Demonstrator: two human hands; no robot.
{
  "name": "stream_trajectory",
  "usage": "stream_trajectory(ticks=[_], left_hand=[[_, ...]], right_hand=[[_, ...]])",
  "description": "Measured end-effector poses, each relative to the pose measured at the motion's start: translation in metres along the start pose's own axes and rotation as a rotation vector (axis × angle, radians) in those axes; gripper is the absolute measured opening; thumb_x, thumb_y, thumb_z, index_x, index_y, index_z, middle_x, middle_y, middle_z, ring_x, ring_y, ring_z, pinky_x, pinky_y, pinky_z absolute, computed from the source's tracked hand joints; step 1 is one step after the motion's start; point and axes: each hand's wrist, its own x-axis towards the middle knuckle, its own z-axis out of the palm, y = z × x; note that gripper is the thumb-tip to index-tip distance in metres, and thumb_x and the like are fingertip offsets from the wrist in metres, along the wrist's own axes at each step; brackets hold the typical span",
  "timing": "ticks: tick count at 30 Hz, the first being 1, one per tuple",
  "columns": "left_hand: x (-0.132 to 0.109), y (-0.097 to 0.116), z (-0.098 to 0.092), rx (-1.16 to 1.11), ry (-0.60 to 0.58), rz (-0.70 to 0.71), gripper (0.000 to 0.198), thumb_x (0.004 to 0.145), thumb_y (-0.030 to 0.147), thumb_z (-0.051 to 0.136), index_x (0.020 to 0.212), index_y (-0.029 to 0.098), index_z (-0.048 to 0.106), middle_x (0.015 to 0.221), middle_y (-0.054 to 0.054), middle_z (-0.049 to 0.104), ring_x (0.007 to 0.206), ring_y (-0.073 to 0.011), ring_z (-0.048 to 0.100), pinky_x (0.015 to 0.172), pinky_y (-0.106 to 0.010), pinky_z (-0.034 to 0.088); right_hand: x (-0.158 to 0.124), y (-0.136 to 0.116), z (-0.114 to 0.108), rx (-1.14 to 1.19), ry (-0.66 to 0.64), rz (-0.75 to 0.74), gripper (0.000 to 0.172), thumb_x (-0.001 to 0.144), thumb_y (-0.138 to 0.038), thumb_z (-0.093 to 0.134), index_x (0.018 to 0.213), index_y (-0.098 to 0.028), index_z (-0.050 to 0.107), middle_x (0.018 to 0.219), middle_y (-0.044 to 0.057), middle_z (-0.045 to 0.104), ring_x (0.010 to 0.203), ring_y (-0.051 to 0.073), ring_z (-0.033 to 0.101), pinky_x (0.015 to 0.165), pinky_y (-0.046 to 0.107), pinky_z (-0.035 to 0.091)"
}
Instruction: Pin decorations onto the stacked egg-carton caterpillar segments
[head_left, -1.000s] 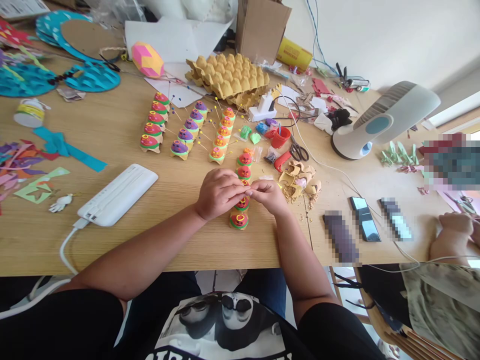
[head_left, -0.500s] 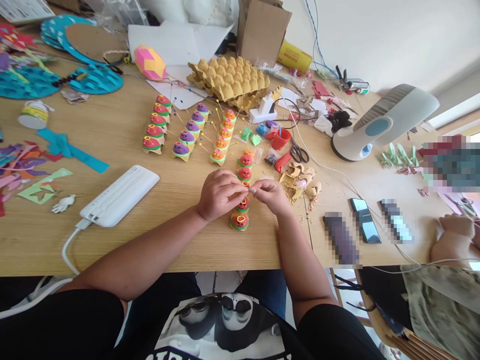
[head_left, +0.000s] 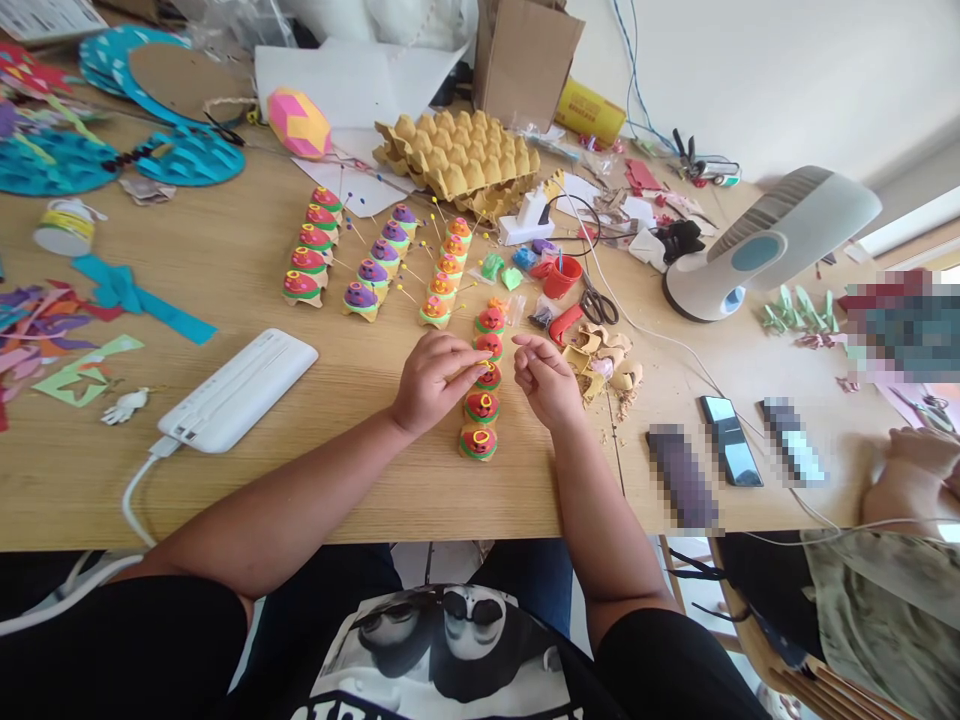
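In front of me stands a row of egg-carton cups topped with red clay over green bands, with small dark marks on the red. Yellow clay rings sit on the nearest two. My left hand is over the middle cup from the left, its thumb and fingertips pinched on a thin yellow clay strip at that cup's top. My right hand hovers just right of the row, apart from it, with the index finger extended and the other fingers loosely curled; nothing shows in it.
Behind stand rows of red, purple and orange cups, some with pins. A white power bank lies left. Right are carton scraps, scissors, a red cup, a fan, phones and another person's hand.
My right hand has drawn away to the right from my left fingertips, and its fingers have loosened. My left hand stays pinched over the middle cup, barely shifted.
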Motion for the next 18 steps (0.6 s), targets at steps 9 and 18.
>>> stream_trajectory(ticks=[9,18], left_hand=[[-0.0019,0.0012,0.0017,-0.024,-0.024,0.045,0.011,0.092,0.027,0.073,0.103,0.025,0.076,0.091,-0.003,0.072,0.089,-0.0184,0.064,0.082,-0.036,0.052],[-0.0018,0.0032,0.0011,-0.077,-0.084,0.020,0.024,0.092,0.024,0.072,0.116,0.025,0.072,0.102,-0.004,0.074,0.096,-0.0199,0.065,0.089,-0.038,0.053]], right_hand=[[-0.0098,-0.0045,0.0053,-0.334,-0.207,-0.019,0.040,0.078,-0.059,0.080,0.089,-0.020,0.079,0.083,0.002,0.072,0.077,0.015,0.061,0.074,0.028,0.050],[-0.0087,-0.0013,0.0059,-0.307,-0.167,-0.048,0.037,0.076,-0.056,0.083,0.080,-0.020,0.077,0.080,0.001,0.075,0.074,0.013,0.064,0.074,0.026,0.053]])
